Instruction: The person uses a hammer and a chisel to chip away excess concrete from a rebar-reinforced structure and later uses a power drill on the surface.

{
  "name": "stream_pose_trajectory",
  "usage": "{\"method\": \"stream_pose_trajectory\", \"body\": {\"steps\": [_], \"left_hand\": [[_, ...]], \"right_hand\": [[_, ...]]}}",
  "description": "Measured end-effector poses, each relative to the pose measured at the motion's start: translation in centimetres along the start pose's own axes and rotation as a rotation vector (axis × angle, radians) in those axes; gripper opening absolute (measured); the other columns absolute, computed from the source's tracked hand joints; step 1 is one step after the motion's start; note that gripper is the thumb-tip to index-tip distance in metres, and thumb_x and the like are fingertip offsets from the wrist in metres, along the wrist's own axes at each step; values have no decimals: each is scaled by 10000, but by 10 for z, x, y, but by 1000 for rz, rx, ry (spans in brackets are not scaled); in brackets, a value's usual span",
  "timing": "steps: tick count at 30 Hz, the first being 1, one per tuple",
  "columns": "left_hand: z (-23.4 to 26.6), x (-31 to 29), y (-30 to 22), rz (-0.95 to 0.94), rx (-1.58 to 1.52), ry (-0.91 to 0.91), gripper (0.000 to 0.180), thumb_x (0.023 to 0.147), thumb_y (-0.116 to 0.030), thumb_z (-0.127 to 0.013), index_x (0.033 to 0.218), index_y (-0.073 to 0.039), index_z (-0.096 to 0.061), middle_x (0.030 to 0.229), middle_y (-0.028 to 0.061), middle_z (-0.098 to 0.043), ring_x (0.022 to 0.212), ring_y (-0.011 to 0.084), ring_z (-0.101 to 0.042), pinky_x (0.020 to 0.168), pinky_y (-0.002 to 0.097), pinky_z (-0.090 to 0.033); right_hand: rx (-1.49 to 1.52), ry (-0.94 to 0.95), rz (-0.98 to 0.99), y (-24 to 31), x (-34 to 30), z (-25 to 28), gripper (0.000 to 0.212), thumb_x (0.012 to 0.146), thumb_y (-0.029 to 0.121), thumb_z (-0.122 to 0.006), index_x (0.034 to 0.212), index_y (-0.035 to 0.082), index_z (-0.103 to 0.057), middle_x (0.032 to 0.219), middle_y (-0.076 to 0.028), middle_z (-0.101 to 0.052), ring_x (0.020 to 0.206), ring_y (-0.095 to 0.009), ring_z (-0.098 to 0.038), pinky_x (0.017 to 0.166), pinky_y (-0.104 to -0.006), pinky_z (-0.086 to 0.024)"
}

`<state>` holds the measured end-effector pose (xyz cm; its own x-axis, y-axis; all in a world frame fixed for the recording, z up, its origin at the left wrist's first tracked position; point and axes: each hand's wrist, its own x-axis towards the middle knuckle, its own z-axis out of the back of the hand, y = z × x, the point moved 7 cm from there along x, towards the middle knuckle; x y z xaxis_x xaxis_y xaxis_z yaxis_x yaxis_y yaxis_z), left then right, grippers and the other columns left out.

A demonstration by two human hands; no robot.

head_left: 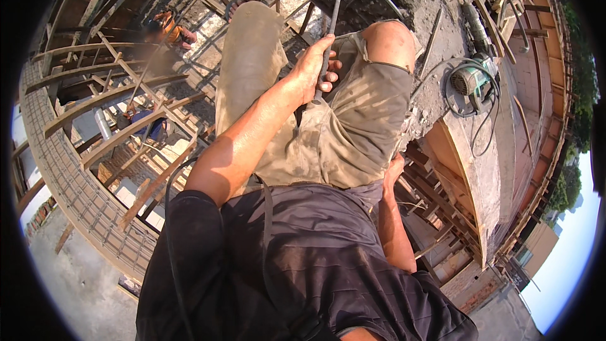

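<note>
Rod (335, 16), slim and dark, sits in my left hand (315, 66), fingers curled round it; in the head view its long axis points forward, slightly right. My right hand (394, 169) is farther off, beside my trousers (372, 120); its grip I cannot tell.

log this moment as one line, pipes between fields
left hand: gripping rod | right hand: beside shorts, grasp unclear | power tool: lying untouched at right
</note>
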<state>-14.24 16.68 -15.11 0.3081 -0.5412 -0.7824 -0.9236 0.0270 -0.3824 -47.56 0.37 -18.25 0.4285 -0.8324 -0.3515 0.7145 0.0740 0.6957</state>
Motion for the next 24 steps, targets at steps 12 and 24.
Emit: {"method": "stream_pose_trajectory", "body": {"steps": [12,24], "left_hand": [[-10,0,18,-13,148,-32,474,871,-451,-689,1081,-99,-451,869,16,-472,579,76,-444,414,205,-327],[-13,0,11,-58,-129,39,386,1018,-294,-458,1327,-66,-417,927,102,-616,611,132,-507,470,247,-406]], "right_hand": [[17,18,36,-6,-1,0,390,773,236,-745,1053,-27,-680,906,-123,-734,806,-161,-649,741,-344,-509],[-14,2,9,2,-2,1,420,759,293,-757,1015,-30,-675,866,-144,-718,763,-199,-649,723,-363,-498]]}}
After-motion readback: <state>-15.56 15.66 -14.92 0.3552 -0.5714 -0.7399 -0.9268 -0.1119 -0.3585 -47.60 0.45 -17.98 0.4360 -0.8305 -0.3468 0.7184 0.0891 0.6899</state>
